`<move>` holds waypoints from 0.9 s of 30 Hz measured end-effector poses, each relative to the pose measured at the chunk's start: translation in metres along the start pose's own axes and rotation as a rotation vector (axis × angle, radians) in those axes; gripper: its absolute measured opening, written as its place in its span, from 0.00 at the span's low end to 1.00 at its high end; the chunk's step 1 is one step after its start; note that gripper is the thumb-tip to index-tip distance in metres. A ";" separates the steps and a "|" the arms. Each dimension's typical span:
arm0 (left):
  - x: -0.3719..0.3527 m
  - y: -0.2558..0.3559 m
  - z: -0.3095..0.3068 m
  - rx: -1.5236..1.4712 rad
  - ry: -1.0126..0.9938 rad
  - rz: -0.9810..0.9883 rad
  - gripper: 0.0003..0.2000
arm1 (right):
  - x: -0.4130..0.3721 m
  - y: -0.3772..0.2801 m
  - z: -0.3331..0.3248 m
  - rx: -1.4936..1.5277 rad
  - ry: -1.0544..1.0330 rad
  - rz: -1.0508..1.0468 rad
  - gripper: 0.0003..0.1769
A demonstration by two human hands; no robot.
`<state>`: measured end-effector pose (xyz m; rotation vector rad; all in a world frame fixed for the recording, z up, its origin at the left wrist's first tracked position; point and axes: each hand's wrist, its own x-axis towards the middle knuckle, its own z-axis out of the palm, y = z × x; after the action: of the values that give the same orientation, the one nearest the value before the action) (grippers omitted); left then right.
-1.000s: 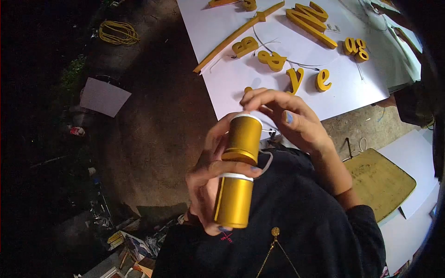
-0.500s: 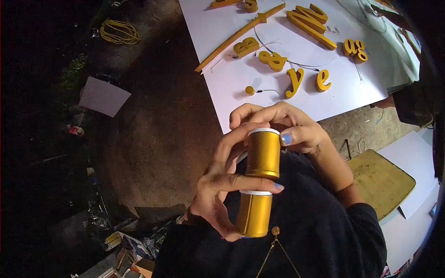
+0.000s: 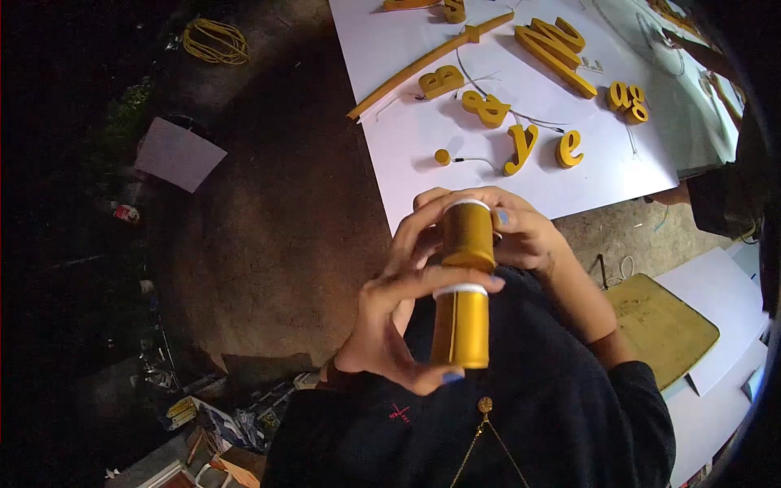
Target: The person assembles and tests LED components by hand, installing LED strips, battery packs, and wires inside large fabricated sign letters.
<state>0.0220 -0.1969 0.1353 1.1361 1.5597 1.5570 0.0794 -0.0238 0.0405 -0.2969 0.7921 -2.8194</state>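
Two gold cylinders, one white board, one long gold bar, one yellow cable coil

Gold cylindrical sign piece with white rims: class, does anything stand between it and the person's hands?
Nothing visible does. The left hand wraps the gold cylindrical sign piece at its lower section, and the right hand grips its upper section directly.

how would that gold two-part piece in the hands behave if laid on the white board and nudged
Probably light for its size: the left hand holds the gold piece by the fingers alone. Its sides look smooth and rounded, so lying flat it might roll. The seam between its two sections, below the right hand, may be the weak spot.
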 end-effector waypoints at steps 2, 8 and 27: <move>-0.002 -0.006 -0.005 -0.140 -0.003 -0.122 0.29 | -0.002 0.001 0.007 0.013 0.133 0.030 0.35; -0.007 -0.013 -0.010 -0.265 0.052 -0.079 0.32 | 0.004 0.004 -0.012 0.113 0.248 -0.017 0.30; 0.002 -0.026 -0.004 -0.019 0.390 -0.277 0.32 | -0.010 -0.006 0.018 -0.735 0.424 -0.261 0.22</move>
<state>0.0146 -0.1949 0.1096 0.5921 1.8563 1.6616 0.0922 -0.0251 0.0576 0.1217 2.0069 -2.7242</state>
